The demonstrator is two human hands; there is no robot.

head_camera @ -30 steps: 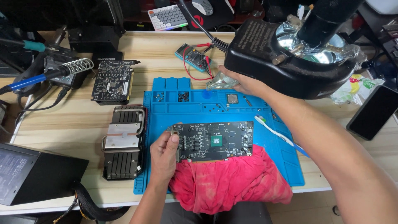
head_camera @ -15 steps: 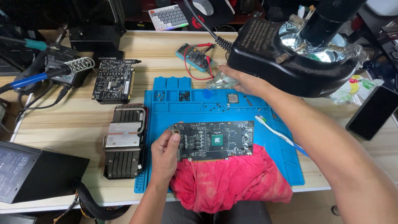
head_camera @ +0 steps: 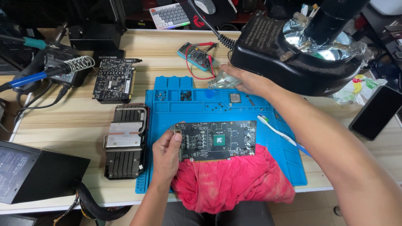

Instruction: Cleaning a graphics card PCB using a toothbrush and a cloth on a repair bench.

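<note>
Surface: wooden desk (head_camera: 75, 121), blue mat (head_camera: 276, 113).
Left hand (head_camera: 167, 152): closed on card (head_camera: 213, 140) edge, red cloth (head_camera: 230, 180) beneath.
Right hand (head_camera: 245, 79): gripping clear bottle (head_camera: 220, 81), microscope base (head_camera: 289, 62) beyond.

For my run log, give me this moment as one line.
left hand: holds black circuit board edge | right hand: grips small clear plastic bottle | under: blue silicone mat

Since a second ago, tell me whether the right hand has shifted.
Yes. The right hand has drawn slightly left along the blue mat's top edge, away from the black magnifier lamp base, holding a small clear bottle.
</note>
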